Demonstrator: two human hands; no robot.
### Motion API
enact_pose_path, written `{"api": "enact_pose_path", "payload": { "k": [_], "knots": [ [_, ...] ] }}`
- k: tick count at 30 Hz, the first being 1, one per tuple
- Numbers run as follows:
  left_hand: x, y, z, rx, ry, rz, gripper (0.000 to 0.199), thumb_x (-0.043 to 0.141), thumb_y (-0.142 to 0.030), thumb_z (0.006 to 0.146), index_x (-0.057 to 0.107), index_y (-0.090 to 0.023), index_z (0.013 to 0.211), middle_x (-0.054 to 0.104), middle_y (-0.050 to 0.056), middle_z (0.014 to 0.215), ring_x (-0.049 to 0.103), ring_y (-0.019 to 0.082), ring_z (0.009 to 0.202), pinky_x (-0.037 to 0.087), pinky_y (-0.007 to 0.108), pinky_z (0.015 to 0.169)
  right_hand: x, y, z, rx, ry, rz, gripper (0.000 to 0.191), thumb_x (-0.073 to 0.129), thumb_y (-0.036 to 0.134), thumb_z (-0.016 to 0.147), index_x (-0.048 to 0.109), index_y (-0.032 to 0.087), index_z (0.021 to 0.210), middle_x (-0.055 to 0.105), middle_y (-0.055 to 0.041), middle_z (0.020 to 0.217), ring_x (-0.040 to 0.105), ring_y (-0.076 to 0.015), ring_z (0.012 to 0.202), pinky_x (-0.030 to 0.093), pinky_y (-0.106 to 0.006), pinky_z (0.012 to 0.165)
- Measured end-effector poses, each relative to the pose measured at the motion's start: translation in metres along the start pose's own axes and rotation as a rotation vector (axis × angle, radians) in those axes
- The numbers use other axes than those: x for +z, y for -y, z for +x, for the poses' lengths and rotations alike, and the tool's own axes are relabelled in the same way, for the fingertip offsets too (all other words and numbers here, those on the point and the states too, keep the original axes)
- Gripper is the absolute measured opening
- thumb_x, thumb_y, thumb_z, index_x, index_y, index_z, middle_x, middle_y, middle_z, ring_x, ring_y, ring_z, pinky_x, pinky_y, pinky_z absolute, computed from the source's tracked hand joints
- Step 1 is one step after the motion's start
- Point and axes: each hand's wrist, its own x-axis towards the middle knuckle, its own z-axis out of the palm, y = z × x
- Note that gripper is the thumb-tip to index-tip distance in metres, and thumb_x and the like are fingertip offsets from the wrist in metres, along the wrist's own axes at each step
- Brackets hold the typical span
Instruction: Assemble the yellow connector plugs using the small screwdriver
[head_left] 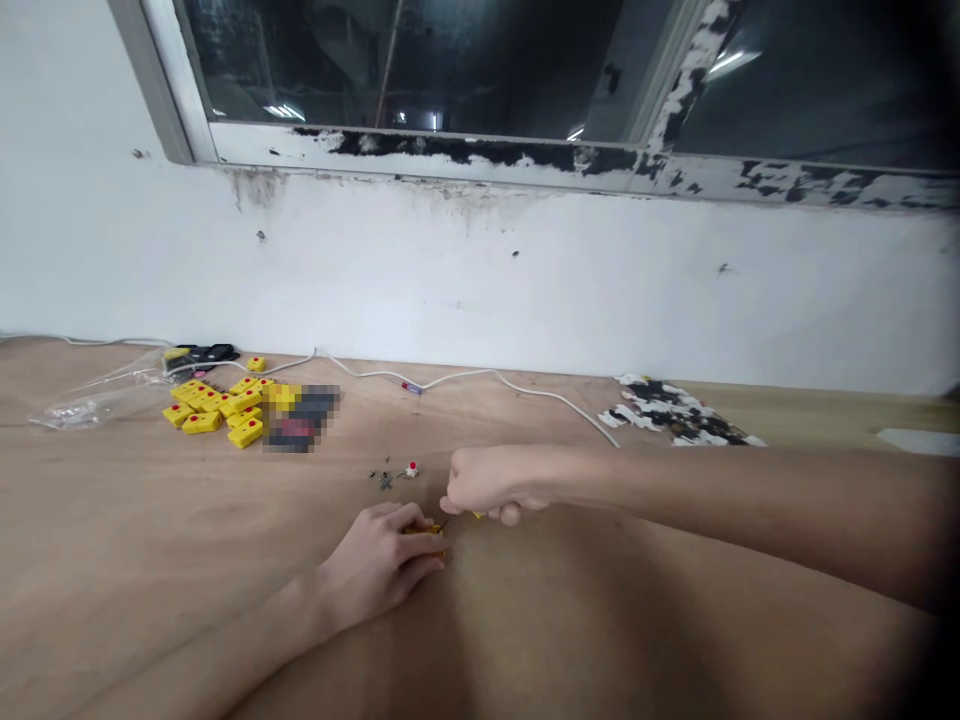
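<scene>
My left hand (386,555) is closed around a small yellow plastic case (431,531), pressing it against the wooden table. Most of the case is hidden by the fingers. My right hand (491,485) grips a screwdriver (444,523), whose thin dark shaft reaches to the case; a bit of yellow shows under the fist. Just beyond the hands lie several small metal screws and parts (385,481). Beside them is a small white piece with a red button (412,469).
A pile of yellow cases with red buttons (202,422) lies at the left, near a clear plastic bag (97,390). A white cable (360,374) runs along the wall, with a small marker-like object (411,388) by it. Black-and-white peeled flakes (675,410) lie at the right.
</scene>
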Motion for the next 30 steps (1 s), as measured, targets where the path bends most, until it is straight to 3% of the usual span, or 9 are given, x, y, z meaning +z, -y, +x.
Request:
{"api": "enact_pose_path", "payload": {
  "k": [5, 9, 11, 15, 18, 22, 25, 27, 30],
  "knots": [
    [0.003, 0.003, -0.001, 0.003, -0.022, -0.016, 0.021, 0.054, -0.035, 0.097, 0.074, -0.029, 0.103, 0.07, 0.002, 0.1, 0.066, 0.016, 0.086, 0.048, 0.026, 0.076, -0.005, 0.005, -0.013, -0.104, 0.033, -0.145, 0.021, 0.059, 0.029, 0.072, 0.066, 0.02, 0.09, 0.07, -0.0046, 0.077, 0.063, -0.0208, 0.059, 0.039, -0.028, 0.048],
    [0.008, 0.007, -0.002, 0.02, -0.073, -0.017, 0.023, 0.055, -0.039, 0.096, 0.075, -0.032, 0.106, 0.069, 0.004, 0.096, 0.064, 0.016, 0.084, 0.047, 0.026, 0.074, -0.007, -0.008, -0.013, -0.09, 0.146, 0.225, 0.026, 0.059, 0.018, 0.073, 0.066, 0.017, 0.099, 0.072, -0.0017, 0.08, 0.071, -0.0169, 0.063, 0.051, -0.025, 0.059],
    [0.009, 0.008, -0.002, 0.015, -0.071, -0.011, 0.024, 0.056, -0.04, 0.096, 0.075, -0.033, 0.108, 0.067, 0.005, 0.093, 0.063, 0.017, 0.084, 0.048, 0.027, 0.074, -0.008, -0.021, -0.011, -0.146, 0.173, 0.451, 0.025, 0.064, 0.021, 0.077, 0.067, 0.015, 0.101, 0.073, -0.0028, 0.082, 0.074, -0.0174, 0.071, 0.055, -0.025, 0.069],
    [0.008, 0.008, -0.002, 0.004, -0.065, -0.06, 0.023, 0.059, -0.039, 0.094, 0.075, -0.034, 0.11, 0.068, 0.006, 0.101, 0.063, 0.018, 0.09, 0.049, 0.029, 0.08, -0.007, -0.048, -0.006, -0.303, 0.136, 0.765, 0.041, 0.075, 0.027, 0.076, 0.063, 0.012, 0.113, 0.073, -0.0087, 0.1, 0.074, -0.019, 0.082, 0.06, -0.03, 0.076],
    [0.008, 0.009, -0.002, -0.012, -0.052, -0.089, 0.023, 0.059, -0.04, 0.094, 0.075, -0.035, 0.111, 0.068, 0.006, 0.104, 0.063, 0.018, 0.093, 0.05, 0.03, 0.084, -0.001, -0.061, 0.002, -0.391, -0.009, 0.903, 0.043, 0.069, 0.039, 0.086, 0.058, 0.012, 0.117, 0.072, -0.0127, 0.107, 0.074, -0.0192, 0.079, 0.062, -0.035, 0.076],
    [0.004, 0.007, 0.001, -0.008, -0.008, -0.126, 0.027, 0.06, -0.042, 0.094, 0.072, -0.036, 0.118, 0.068, 0.005, 0.109, 0.062, 0.019, 0.097, 0.05, 0.033, 0.09, 0.007, -0.064, 0.028, -0.454, -0.42, 0.928, 0.038, 0.06, 0.049, 0.092, 0.061, 0.012, 0.102, 0.071, -0.0126, 0.099, 0.073, -0.0201, 0.082, 0.061, -0.037, 0.081],
    [-0.007, 0.007, 0.003, -0.013, -0.014, -0.222, 0.048, 0.067, -0.047, 0.088, 0.061, -0.032, 0.133, 0.068, 0.006, 0.12, 0.062, 0.022, 0.107, 0.049, 0.036, 0.097, 0.01, -0.058, 0.058, -0.528, -0.67, 0.94, 0.031, 0.055, 0.045, 0.095, 0.054, 0.016, 0.105, 0.067, -0.0129, 0.109, 0.071, -0.0194, 0.092, 0.059, -0.037, 0.085],
    [-0.015, 0.013, 0.005, -0.113, -0.11, -0.276, 0.045, 0.065, -0.045, 0.09, 0.061, -0.027, 0.131, 0.069, 0.007, 0.119, 0.063, 0.021, 0.106, 0.049, 0.035, 0.096, 0.011, -0.052, 0.078, -0.514, -0.787, 0.835, 0.023, 0.044, 0.041, 0.099, 0.045, 0.018, 0.106, 0.066, -0.0101, 0.106, 0.069, -0.0153, 0.085, 0.058, -0.034, 0.08],
    [-0.026, 0.036, 0.006, -0.331, -0.304, -0.263, 0.026, 0.052, -0.033, 0.097, 0.07, -0.021, 0.11, 0.072, 0.006, 0.104, 0.065, 0.018, 0.097, 0.05, 0.031, 0.09, 0.016, -0.044, 0.102, -0.484, -0.833, 0.74, 0.019, 0.04, 0.04, 0.1, 0.04, 0.021, 0.099, 0.064, -0.0026, 0.087, 0.064, -0.0141, 0.074, 0.053, -0.031, 0.075]
  ]
}}
